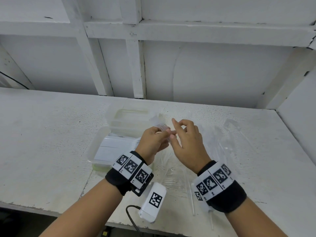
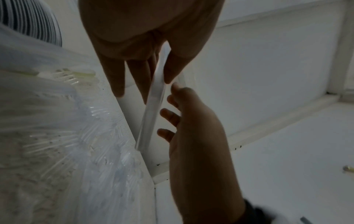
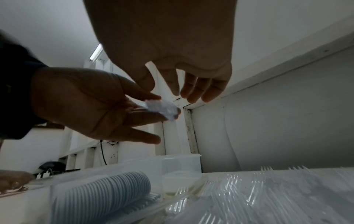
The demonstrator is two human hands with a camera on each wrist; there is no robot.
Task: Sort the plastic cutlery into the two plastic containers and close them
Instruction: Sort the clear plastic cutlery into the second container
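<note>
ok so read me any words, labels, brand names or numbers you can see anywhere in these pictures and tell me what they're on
None: no readable word, brand or number in any view.
Left wristband: black-and-white square code markers only; tiny marks beneath them too small to read.
Right wristband: same code markers, no letters.
White device: one code marker, no text.

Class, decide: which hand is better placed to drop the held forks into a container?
Left. The left hand already grips the stacked forks and hovers beside the containers; the right hand holds nothing.

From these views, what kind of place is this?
Probably a workshop or storeroom bench, not a kitchen: rough painted white worktop, bare white timber framing behind, bulk clear plastic forks beside storage containers.
</note>
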